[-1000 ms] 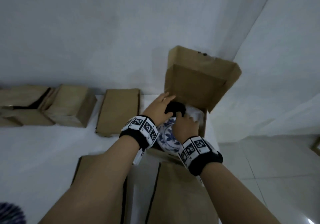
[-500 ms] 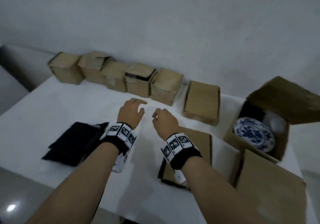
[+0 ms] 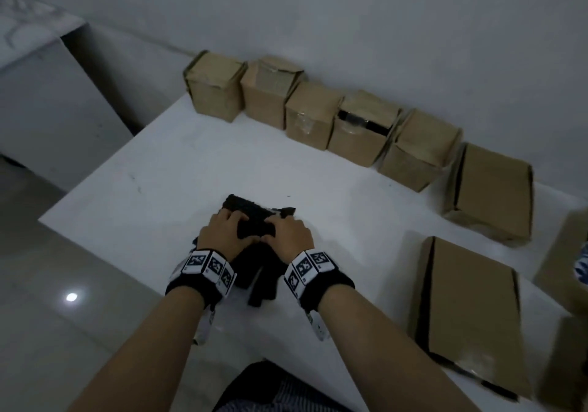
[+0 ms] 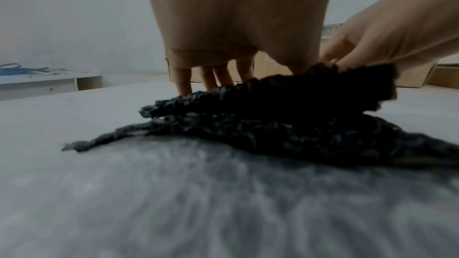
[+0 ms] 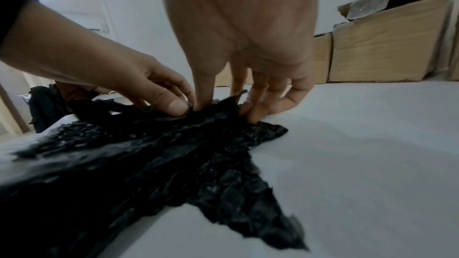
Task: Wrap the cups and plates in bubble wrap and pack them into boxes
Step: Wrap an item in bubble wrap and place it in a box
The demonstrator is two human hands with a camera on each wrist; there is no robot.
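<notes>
A pile of black bubble wrap [image 3: 245,208] lies on the white table [image 3: 159,173] near its front edge. My left hand [image 3: 237,220] and right hand [image 3: 273,220] sit side by side on it. Both pinch the top sheet at its far edge. In the left wrist view the top sheet of bubble wrap [image 4: 285,93] is raised off the pile, with my left hand [image 4: 236,79] behind it. In the right wrist view my right hand [image 5: 223,103] has its thumb and curled fingers on the bubble wrap [image 5: 174,154]. A sliver of the blue-and-white plate [image 3: 583,262] shows at the far right edge.
Several small cardboard boxes [image 3: 311,115] stand in a row along the back wall. Two flat closed boxes [image 3: 493,188] [image 3: 467,309] lie at the right. A grey cabinet [image 3: 47,93] stands beyond the table's left edge. The table's front corner is just left of my hands.
The view swung left, away from the open box with the plate. Both hands moved from above the bare table to the black bubble wrap and took hold of its top sheet.
</notes>
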